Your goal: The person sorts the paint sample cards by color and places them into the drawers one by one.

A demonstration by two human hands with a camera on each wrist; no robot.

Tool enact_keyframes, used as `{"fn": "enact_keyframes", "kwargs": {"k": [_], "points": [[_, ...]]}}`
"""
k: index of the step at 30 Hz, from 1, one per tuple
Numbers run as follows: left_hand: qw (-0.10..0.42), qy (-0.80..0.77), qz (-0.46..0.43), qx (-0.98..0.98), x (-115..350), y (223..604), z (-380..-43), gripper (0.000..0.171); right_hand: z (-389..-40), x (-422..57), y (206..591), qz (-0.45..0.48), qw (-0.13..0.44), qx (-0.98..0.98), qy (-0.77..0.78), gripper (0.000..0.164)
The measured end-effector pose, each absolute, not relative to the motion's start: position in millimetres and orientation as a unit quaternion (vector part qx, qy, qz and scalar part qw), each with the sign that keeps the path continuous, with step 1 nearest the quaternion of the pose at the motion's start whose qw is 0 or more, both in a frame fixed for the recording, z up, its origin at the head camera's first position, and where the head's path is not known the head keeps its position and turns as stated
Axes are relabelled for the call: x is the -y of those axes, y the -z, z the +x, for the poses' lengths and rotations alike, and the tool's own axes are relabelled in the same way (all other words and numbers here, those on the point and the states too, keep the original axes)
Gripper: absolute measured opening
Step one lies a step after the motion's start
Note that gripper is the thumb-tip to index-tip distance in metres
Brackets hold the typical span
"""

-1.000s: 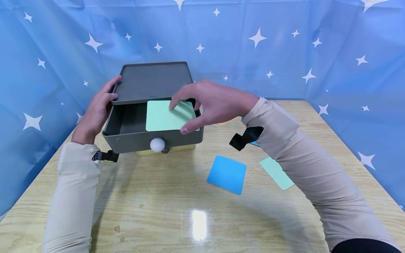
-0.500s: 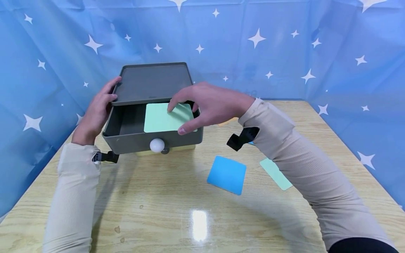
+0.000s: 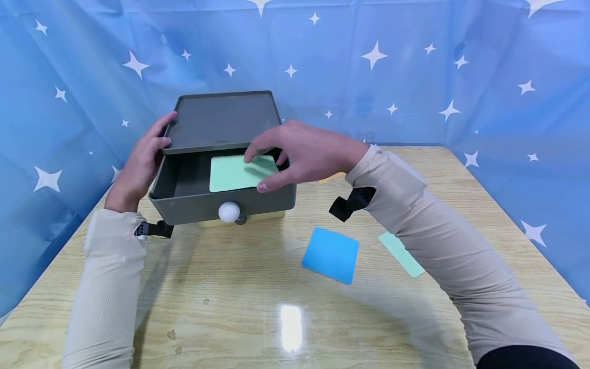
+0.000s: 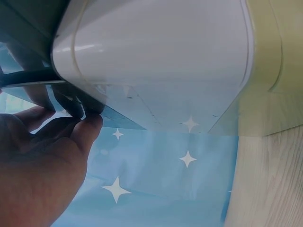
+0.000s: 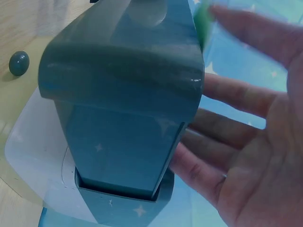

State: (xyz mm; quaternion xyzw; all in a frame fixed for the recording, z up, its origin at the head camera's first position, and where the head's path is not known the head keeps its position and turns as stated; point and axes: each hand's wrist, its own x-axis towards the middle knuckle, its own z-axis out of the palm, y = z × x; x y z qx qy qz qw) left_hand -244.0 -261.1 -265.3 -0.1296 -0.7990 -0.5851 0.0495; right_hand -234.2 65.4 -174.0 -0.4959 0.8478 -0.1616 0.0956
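Note:
A dark grey two-drawer box point(image 3: 226, 120) stands at the back left, its upper drawer point(image 3: 189, 205) pulled out. My left hand point(image 3: 140, 164) rests its fingers on the box's left side, near the top. A light green card point(image 3: 230, 174) lies inside the open drawer's right part. My right hand point(image 3: 306, 151) is over the drawer's right edge, holding the card between index finger and thumb. In the right wrist view, a blurred green strip of the card point(image 5: 203, 26) shows at the thumb tip, and the other fingers lie along the drawer's side point(image 5: 128, 127).
A blue card point(image 3: 331, 254) and another green card point(image 3: 401, 252) lie on the wooden table point(image 3: 221, 307). An orange card point(image 3: 333, 177) is partly hidden behind my right hand. The upper drawer has a white knob point(image 3: 229, 211). A blue star-patterned curtain point(image 3: 350, 61) hangs behind.
The green card has sunk lower and flatter into the drawer. My right hand has shifted slightly left with it. The left hand and the box have stayed in place.

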Motion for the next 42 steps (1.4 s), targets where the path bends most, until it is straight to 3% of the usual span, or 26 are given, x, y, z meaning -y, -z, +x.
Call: {"fn": "enact_keyframes", "kwargs": {"k": [20,31,42], "points": [[0.051,0.591,-0.128,0.795,262,265,-243,0.057,-231,-78,170,-0.490,0.069,-0.844,0.206,0.040],[0.046,0.582,-0.124,0.802,258,262,-243,0.056,-230,-117,167,-0.493,-0.028,-0.835,0.243,0.026],[0.044,0.580,-0.125,0.803,261,263,-245,0.058,-228,-157,181,-0.444,-0.045,-0.871,0.203,0.025]]}}
